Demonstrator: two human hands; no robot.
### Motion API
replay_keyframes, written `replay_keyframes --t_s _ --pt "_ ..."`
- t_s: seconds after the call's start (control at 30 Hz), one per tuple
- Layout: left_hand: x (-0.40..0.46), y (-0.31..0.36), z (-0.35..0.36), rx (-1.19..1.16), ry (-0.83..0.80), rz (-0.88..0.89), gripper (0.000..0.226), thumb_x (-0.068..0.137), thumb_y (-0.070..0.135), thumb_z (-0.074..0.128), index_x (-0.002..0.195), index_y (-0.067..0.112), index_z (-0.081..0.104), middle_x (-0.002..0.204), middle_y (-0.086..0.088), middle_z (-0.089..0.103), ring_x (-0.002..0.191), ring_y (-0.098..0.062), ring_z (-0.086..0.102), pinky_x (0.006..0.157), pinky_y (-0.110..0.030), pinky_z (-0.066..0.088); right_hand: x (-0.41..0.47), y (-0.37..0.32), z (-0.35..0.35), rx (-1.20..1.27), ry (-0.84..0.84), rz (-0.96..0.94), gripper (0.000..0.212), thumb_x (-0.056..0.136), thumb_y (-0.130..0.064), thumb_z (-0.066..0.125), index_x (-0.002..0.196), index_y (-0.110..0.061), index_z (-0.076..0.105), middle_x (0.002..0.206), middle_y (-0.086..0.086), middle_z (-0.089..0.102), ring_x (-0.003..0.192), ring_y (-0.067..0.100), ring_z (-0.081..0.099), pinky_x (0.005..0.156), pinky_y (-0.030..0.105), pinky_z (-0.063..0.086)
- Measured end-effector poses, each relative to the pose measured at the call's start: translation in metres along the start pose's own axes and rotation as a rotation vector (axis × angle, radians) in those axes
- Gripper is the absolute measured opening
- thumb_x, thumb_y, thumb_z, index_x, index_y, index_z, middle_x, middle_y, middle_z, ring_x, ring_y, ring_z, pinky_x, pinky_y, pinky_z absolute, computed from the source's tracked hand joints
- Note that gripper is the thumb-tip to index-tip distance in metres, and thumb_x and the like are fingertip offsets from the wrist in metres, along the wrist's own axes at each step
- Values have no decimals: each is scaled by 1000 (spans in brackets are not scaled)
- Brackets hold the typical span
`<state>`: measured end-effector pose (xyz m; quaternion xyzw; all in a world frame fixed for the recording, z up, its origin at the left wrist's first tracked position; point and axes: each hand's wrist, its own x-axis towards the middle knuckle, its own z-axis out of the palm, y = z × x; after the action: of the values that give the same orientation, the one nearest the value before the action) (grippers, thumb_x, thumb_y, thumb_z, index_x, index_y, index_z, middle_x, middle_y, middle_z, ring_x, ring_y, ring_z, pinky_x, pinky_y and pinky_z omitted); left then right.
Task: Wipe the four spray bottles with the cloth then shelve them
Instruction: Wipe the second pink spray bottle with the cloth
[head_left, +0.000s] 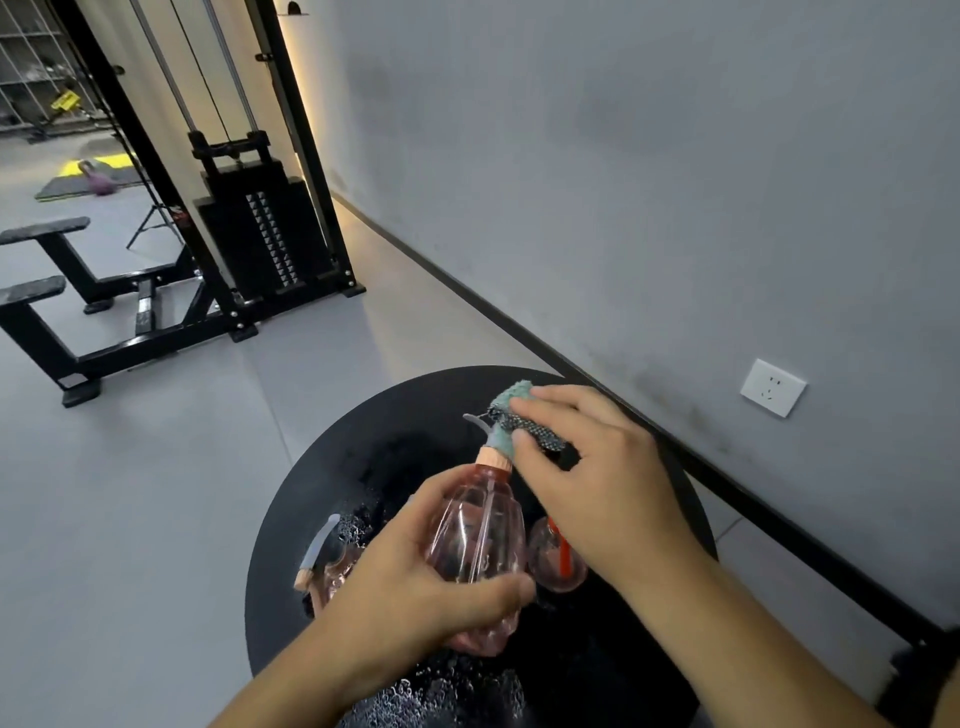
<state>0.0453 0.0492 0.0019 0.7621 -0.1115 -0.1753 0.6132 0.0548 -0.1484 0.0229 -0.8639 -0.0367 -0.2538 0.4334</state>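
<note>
My left hand (415, 587) grips a clear pink spray bottle (475, 535) by its body, holding it tilted above the round black table (363, 452). My right hand (597, 478) holds a teal and grey cloth (519, 415) wrapped over the bottle's grey spray head. A second pink bottle (324, 561) with a grey trigger lies on the table at the left, partly behind my left hand. A third pink bottle (550, 561) sits just under my right wrist, mostly hidden.
The table top carries water droplets (363, 525) near the bottles. A grey wall with a white socket (772, 387) runs along the right. A black cable weight machine (260, 228) and a bench (47, 291) stand on the grey floor at the left.
</note>
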Motion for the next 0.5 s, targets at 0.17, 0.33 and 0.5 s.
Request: replay_keyframes --t_s 0.17,0.33,0.5 --pt "4 -7 4 91 -2 16 86 69 14 94 137 51 56 124 5 74 101 -20 79 85 -41 65 -3 -4 8 -27 -90 -66 29 90 -14 73 114 -31 79 120 -22 63 115 -3 60 99 8 44" --pt "10 -3 -1 56 14 20 85 69 3 93 127 56 62 110 6 77 90 -28 80 67 -45 65 8 13 -7 -36 60 82 28 93 -12 70 117 -26 78 118 -18 64 109 -7 60 90 -1 42" --pt "9 -1 0 114 16 68 81 74 0 92 130 49 61 113 16 76 96 -13 78 77 -27 63 -2 1 6 6 -39 4 29 95 -14 71 119 -28 77 122 -19 63 116 -7 58 97 2 41"
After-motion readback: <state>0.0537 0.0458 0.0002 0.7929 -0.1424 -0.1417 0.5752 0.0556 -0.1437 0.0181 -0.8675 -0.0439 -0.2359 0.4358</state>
